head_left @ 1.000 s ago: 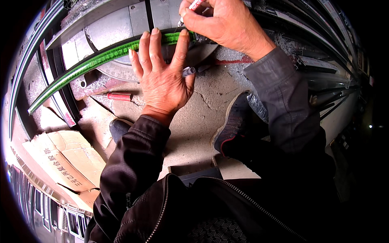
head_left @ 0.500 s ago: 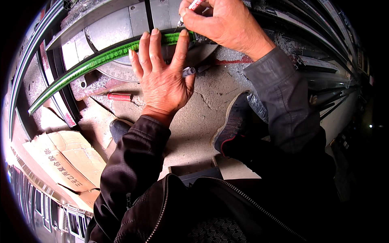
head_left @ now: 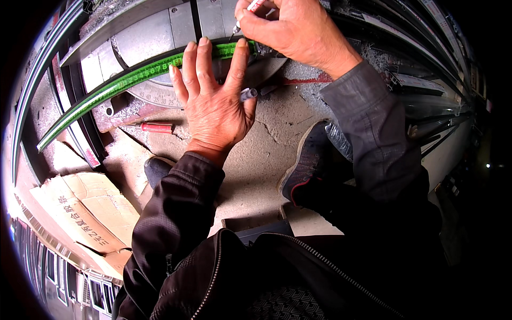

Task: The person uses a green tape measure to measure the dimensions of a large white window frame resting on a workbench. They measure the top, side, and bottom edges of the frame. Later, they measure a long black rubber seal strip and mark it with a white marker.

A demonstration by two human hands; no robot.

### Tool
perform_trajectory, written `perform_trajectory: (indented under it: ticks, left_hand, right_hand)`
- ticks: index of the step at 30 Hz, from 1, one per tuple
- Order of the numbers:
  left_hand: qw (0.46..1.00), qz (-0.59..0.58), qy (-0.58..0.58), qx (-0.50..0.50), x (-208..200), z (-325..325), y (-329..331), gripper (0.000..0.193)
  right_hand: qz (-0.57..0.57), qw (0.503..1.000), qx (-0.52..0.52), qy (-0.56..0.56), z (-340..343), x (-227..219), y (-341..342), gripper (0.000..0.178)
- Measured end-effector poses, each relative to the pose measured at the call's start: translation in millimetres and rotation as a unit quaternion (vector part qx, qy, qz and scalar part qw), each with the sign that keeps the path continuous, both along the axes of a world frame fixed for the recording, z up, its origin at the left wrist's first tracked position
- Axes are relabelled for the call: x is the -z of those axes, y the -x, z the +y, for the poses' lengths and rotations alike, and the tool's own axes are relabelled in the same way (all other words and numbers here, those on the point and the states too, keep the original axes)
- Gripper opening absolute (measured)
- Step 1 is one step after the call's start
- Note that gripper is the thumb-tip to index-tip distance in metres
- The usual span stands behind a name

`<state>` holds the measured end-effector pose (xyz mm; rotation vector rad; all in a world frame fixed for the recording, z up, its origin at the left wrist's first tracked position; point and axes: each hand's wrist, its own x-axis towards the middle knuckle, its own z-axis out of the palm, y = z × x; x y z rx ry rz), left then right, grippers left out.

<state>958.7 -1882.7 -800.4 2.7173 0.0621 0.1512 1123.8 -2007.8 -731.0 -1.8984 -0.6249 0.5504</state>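
My left hand (head_left: 213, 104) lies with fingers spread, its fingertips pressing on a long green measuring tape (head_left: 144, 72) with a printed scale. The tape lies along the front of a grey metal work surface (head_left: 144, 32) and runs down to the left. Between thumb and forefinger shows a short grey cylinder (head_left: 248, 95); whether the hand grips it I cannot tell. My right hand (head_left: 290, 29) is closed on a white and red marker pen (head_left: 255, 6). The pen's thin dark tip points down just beyond my left forefinger, close to the tape's right end.
Under the tape sits a curved angle scale (head_left: 160, 96). A red-handled screwdriver (head_left: 157, 127) lies left of my left wrist. Flattened cardboard (head_left: 88, 208) is at the lower left. Long metal profiles (head_left: 421, 48) fill the right side, and more (head_left: 40, 69) stand at the left. Shavings are scattered about.
The pen and right hand have shifted very slightly. My left hand and the tape stay in place.
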Motion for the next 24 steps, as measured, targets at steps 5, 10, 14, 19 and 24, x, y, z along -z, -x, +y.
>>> perform_trajectory:
  ticks: [5,10,14,19,24]
  left_hand:
    - [1.0,0.0,0.004,-0.002,-1.3,0.5,0.2,0.091]
    - [1.0,0.003,0.006,0.004,-2.9,-0.9,-1.2,0.091]
    - [1.0,0.011,-0.01,0.001,-2.2,-0.5,0.4,0.091]
    - [1.0,0.009,-0.005,-0.002,-5.1,1.3,-0.3,0.088]
    - [1.0,0.0,-0.001,-0.001,-3.5,-0.3,0.1,0.088]
  right_hand:
    - [-0.006,1.0,-0.005,-0.01,-0.3,1.9,-1.1,0.014]
    - [-0.008,0.999,0.034,-0.009,-0.5,-3.7,0.9,0.012]
    - [-0.088,0.99,0.059,-0.088,-7.7,2.8,1.7,0.008]
    - [-0.048,0.987,0.132,-0.075,-28.1,-38.0,42.5,0.008]
    - [-0.016,0.992,0.126,-0.013,-41.3,-37.0,79.1,0.004]
